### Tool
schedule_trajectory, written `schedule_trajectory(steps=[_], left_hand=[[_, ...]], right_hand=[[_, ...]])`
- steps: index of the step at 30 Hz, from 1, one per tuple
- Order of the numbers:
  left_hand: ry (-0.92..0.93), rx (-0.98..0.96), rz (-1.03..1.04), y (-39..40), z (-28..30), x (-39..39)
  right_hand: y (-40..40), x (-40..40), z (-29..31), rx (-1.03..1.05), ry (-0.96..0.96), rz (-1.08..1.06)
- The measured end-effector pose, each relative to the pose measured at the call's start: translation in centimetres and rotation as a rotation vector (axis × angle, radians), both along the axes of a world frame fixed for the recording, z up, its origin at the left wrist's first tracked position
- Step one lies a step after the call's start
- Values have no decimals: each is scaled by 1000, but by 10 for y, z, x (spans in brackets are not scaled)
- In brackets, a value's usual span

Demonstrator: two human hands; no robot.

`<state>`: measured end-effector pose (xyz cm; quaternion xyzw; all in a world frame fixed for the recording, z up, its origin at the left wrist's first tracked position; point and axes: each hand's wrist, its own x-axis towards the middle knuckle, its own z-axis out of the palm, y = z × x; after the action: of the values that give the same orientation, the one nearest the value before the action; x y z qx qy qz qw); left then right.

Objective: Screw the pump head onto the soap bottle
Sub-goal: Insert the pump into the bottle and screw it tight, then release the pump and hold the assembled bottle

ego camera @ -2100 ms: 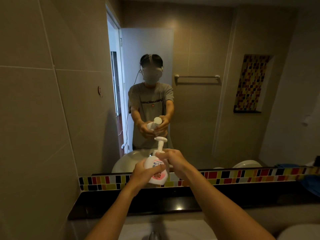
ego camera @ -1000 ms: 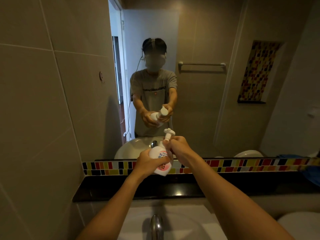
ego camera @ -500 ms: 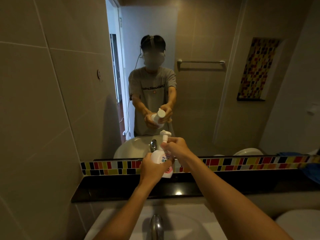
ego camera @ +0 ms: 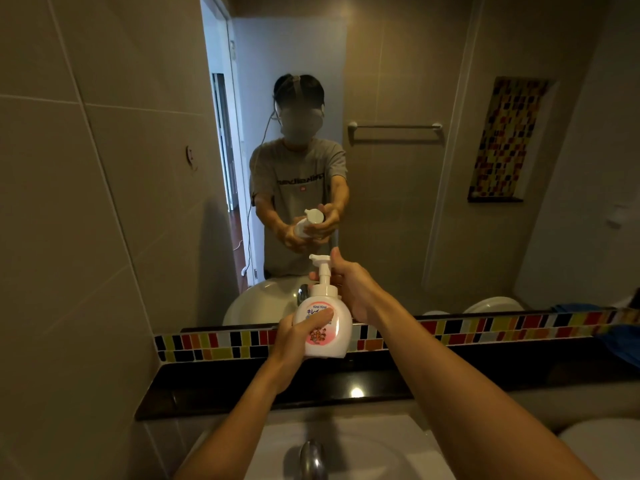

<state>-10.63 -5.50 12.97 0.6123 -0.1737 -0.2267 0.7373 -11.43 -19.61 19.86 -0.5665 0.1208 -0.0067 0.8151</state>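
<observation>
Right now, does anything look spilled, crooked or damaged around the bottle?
Nothing stands out. The soap bottle is held upright in the left hand above the sink, the pump head stands straight on its neck with the right hand beside it, and no soap is spilled.

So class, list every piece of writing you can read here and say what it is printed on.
"Kirei Kirei": label of the soap bottle.
Japanese characters beneath it: partly hidden by the left hand, unreadable.
T-shirt print in the mirror: reversed, blurred, unreadable.
</observation>
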Motion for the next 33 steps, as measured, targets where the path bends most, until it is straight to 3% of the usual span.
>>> schedule_trajectory(steps=[5,12,18,25,33], left_hand=[[84,-50,-90,6,1,0],[-24,-15,-26,4,-3,1],[-176,77,86,-4,-15,8],[-141,109,62,4,-53,27],[-111,143,56,2,-88,45]], right_hand=[[1,-5,1,155,-9,28],[-1,-1,-2,181,3,20],[-9,6,-9,-13,43,-71],[-42,-1,-31,-216,154,-162],[-61,-5,-41,-254,199,-146]])
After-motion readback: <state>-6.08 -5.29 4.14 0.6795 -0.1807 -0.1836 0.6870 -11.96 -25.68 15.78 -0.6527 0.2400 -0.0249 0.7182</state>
